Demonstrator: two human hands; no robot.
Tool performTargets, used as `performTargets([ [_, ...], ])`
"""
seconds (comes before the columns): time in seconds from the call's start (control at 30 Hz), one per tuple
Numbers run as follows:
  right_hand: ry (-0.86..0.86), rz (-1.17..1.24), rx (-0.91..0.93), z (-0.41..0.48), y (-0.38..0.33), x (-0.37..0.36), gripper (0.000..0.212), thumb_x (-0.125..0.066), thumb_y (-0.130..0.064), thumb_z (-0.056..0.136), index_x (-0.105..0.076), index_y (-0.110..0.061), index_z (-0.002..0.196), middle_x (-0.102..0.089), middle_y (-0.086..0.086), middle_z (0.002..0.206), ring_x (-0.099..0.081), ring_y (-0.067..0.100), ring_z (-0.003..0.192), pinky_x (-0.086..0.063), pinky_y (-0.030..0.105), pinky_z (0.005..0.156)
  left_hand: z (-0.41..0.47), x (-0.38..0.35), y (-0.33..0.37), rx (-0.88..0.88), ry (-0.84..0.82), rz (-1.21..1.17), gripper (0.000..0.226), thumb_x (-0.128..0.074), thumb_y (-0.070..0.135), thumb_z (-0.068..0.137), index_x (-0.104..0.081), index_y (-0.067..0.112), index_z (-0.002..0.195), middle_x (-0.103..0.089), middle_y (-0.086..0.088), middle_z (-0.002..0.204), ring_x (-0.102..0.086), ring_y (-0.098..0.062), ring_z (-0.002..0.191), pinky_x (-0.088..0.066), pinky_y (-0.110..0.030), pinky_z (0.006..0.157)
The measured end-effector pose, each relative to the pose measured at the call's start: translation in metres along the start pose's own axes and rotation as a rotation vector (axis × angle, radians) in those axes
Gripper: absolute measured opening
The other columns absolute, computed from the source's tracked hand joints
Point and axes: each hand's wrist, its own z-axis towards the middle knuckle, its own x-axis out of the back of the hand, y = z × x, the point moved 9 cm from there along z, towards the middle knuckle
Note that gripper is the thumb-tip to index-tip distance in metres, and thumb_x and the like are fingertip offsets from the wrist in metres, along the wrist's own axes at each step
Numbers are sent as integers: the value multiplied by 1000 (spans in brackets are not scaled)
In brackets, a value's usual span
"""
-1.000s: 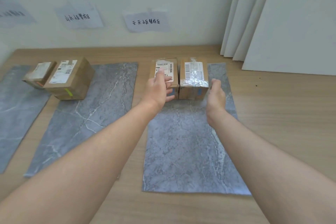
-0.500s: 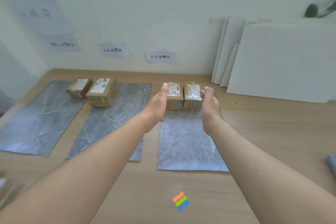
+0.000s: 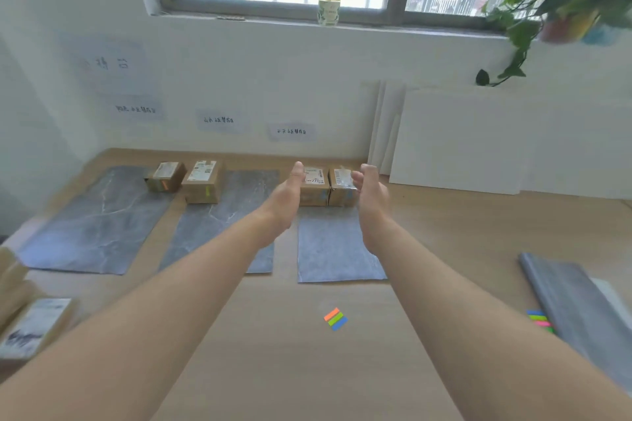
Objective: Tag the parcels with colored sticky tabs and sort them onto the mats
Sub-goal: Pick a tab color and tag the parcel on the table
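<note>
Three grey marble-look mats lie side by side on the wooden table: left mat (image 3: 92, 222), middle mat (image 3: 219, 229), right mat (image 3: 333, 249). Two brown parcels with blue tabs, one (image 3: 313, 186) and the other (image 3: 342, 186), stand at the far end of the right mat. A parcel with a green tab (image 3: 203, 181) and a smaller one with an orange tab (image 3: 166, 176) sit further left. My left hand (image 3: 285, 198) and my right hand (image 3: 371, 198) hover in front of the blue-tabbed pair, fingers straight, holding nothing. Orange, green and blue sticky tabs (image 3: 336, 318) lie near me.
More parcels (image 3: 30, 325) are stacked at the near left edge. A grey folded mat (image 3: 578, 314) and a strip of bright tabs (image 3: 540, 319) lie at the right. White boards (image 3: 455, 140) lean on the wall; paper labels hang above the mats.
My hands have drawn back from the two blue-tabbed parcels. My head has lifted, so the window, the tabs and the stack at the left have come into view.
</note>
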Motion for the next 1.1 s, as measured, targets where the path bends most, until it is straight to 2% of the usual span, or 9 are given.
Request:
performTargets([
  [0.1,-21,-3,15,-38,-5,-4,43,-44,-44,101,-66,-14,124,-62,9,134,-55,25,118,-35,37,97,-44,18,0,-10,48,23,74,-17,75,95,-29,34,156,-26,4,162,-25,-26,149,-32,-41,111],
  [0.23,-128,-10,41,-83,-1,-25,42,-43,-43,102,-66,-16,125,-64,4,127,-51,14,103,-34,29,81,-103,50,-10,-31,147,-11,71,-18,72,96,-31,35,155,-26,3,163,-23,-25,150,-19,-50,122],
  [0.33,-219,-33,28,-116,21,-46,47,-44,-44,101,-66,-9,124,-65,16,123,-50,14,96,-35,27,73,-146,67,-28,-18,206,-36,70,-18,69,98,-31,31,155,-28,1,162,-27,-26,149,-26,-49,119],
  [0.53,-332,-60,0,-174,50,-98,38,-44,-48,99,-68,-23,115,-62,-2,130,-53,21,125,-36,46,113,-218,130,-80,86,352,1,98,-22,102,64,-40,50,145,-31,8,161,-26,-25,149,-21,-54,121],
  [0.67,-407,-91,-13,-206,64,-141,40,-43,-46,100,-69,-20,116,-64,-3,130,-55,20,124,-37,46,114,-259,159,-98,91,374,-64,81,-16,81,90,-29,35,156,-27,2,163,-22,-25,151,-19,-52,122],
  [0.87,-495,-139,-52,-246,102,-216,42,-40,-42,102,-67,-18,123,-62,1,133,-54,21,125,-38,46,113,-287,231,-162,180,460,-71,127,-18,111,39,-40,46,146,-35,1,159,-31,-24,147,-26,-54,118],
  [0.93,-516,-173,-79,-259,120,-241,43,-39,-44,102,-67,-19,122,-61,1,133,-54,22,124,-38,45,112,-310,251,-171,200,525,-113,121,-20,105,53,-38,36,152,-36,0,159,-30,-21,148,-24,-52,120],
  [1.03,-556,-183,-116,-281,145,-277,42,-38,-45,103,-67,-19,117,-62,0,128,-56,20,119,-39,39,108,-332,276,-182,191,512,-169,77,-19,73,96,-32,26,156,-34,2,159,-31,-18,147,-21,-45,123],
  [1.1,-567,-183,-134,-295,158,-297,39,-39,-44,102,-66,-19,116,-62,0,127,-56,19,117,-39,37,105,-338,296,-199,177,503,-199,63,-17,58,104,-33,24,155,-40,4,152,-42,-12,138,-29,-36,118],
])
